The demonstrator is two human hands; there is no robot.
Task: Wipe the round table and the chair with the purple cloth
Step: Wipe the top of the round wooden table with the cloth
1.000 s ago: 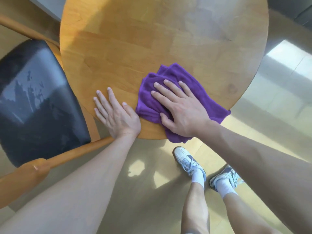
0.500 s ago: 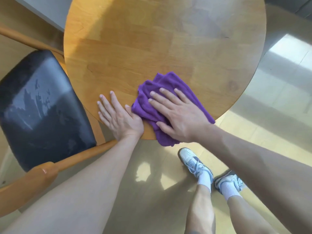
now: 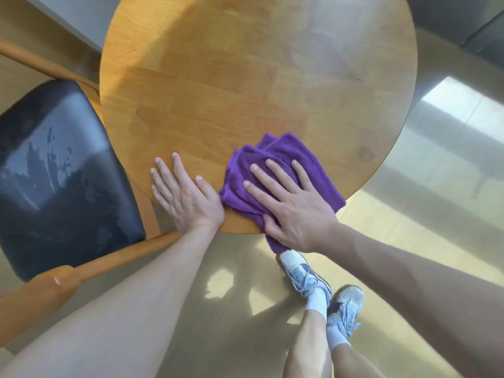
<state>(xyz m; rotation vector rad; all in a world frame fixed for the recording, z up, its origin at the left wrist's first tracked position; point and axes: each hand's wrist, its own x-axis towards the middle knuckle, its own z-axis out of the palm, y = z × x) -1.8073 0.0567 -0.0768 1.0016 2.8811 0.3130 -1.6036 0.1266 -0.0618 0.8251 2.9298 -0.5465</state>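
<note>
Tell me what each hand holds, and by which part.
Neither hand has a grip on anything. The right hand lies flat, pressing the purple cloth onto the round table; the left hand rests flat on bare wood.

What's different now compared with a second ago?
The right hand slid the purple cloth toward the left hand along the near edge of the round table; it now nearly touches the thumb. Nothing was picked up or released. The left hand stays flat on the table, and the chair is unmoved.
</note>
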